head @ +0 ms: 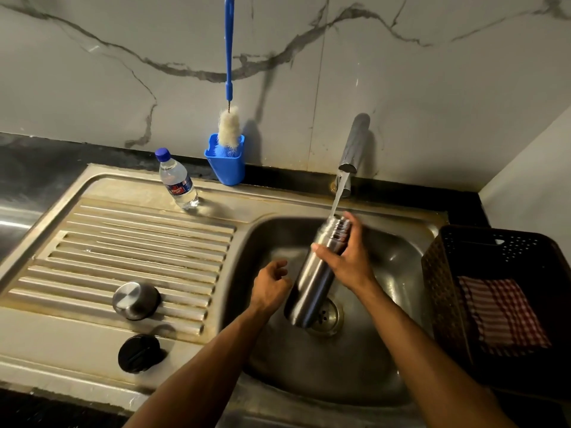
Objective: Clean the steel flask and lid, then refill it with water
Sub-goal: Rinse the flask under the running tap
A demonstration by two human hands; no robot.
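Right hand [346,257] grips the tilted flask [315,279] under running water; left hand [272,281] hovers beside it, loosely curled.

- The black counter [37,168] carries a steel sink [364,211] with a ribbed drainboard [92,251] on its left.
- On the drainboard: steel cap [136,299], black lid [139,353], water bottle [178,180].
- Far: blue holder [227,166]; right: dark basket [445,273].

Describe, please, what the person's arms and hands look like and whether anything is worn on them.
Both forearms are bare as far as the frame shows. No sleeves, gloves, watch, bracelets or rings are visible on the left hand or the right hand. The image is slightly motion-blurred, so small details cannot be ruled out.
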